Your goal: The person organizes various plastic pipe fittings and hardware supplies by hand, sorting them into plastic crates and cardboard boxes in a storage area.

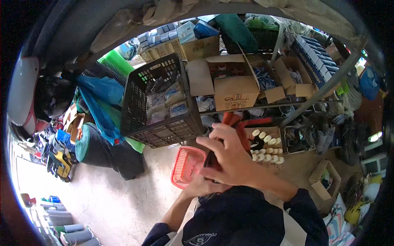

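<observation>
My right hand (232, 153) is in front of my chest, its fingers curved and set apart round a dark piece (211, 160). A red part (232, 119) shows just beyond its knuckles, mostly hidden behind the hand. Below it, my left hand (201, 185) has its fingers bent in close to the lower end of the dark piece; I cannot tell what they grip. A pink-red slatted plastic basket (177, 174) lies right behind the left fingers, overlapped by them. Some small dark thing shows inside the basket.
Beyond my hands, a black plastic crate (164, 133) holds bagged goods. Open cardboard boxes (236, 92) stand on a metal-framed shelf, with cream ridged pieces (266, 156) below. Dark rolled netting (108, 149) lies left on the concrete floor (106, 197). A small open carton (324, 180) sits at right.
</observation>
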